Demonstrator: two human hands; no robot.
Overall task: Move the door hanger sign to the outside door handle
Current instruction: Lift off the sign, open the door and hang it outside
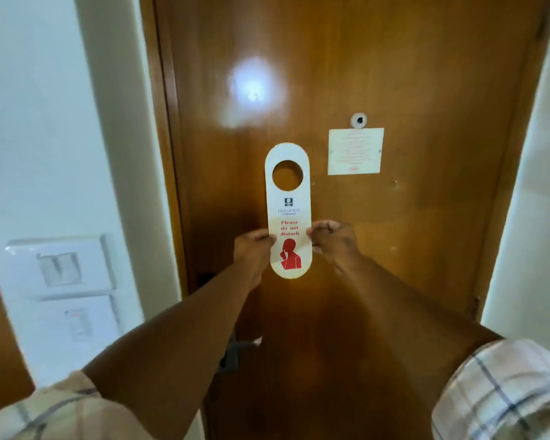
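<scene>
I hold a white door hanger sign [288, 198] upright in front of a closed brown wooden door [378, 74]. It has a round hole near the top and red "Please do not disturb" lettering with a red figure below. My left hand [253, 246] pinches its left edge and my right hand [332, 238] pinches its right edge, both at the level of the lettering. The inside door handle [245, 342] shows low down, partly hidden behind my left forearm. The outside handle is hidden behind the door.
A white notice [355, 151] is stuck to the door under a peephole [358, 120]. On the white wall to the left sit a key-card holder [59, 265] and a switch plate [77, 322]. A white wall stands at the right.
</scene>
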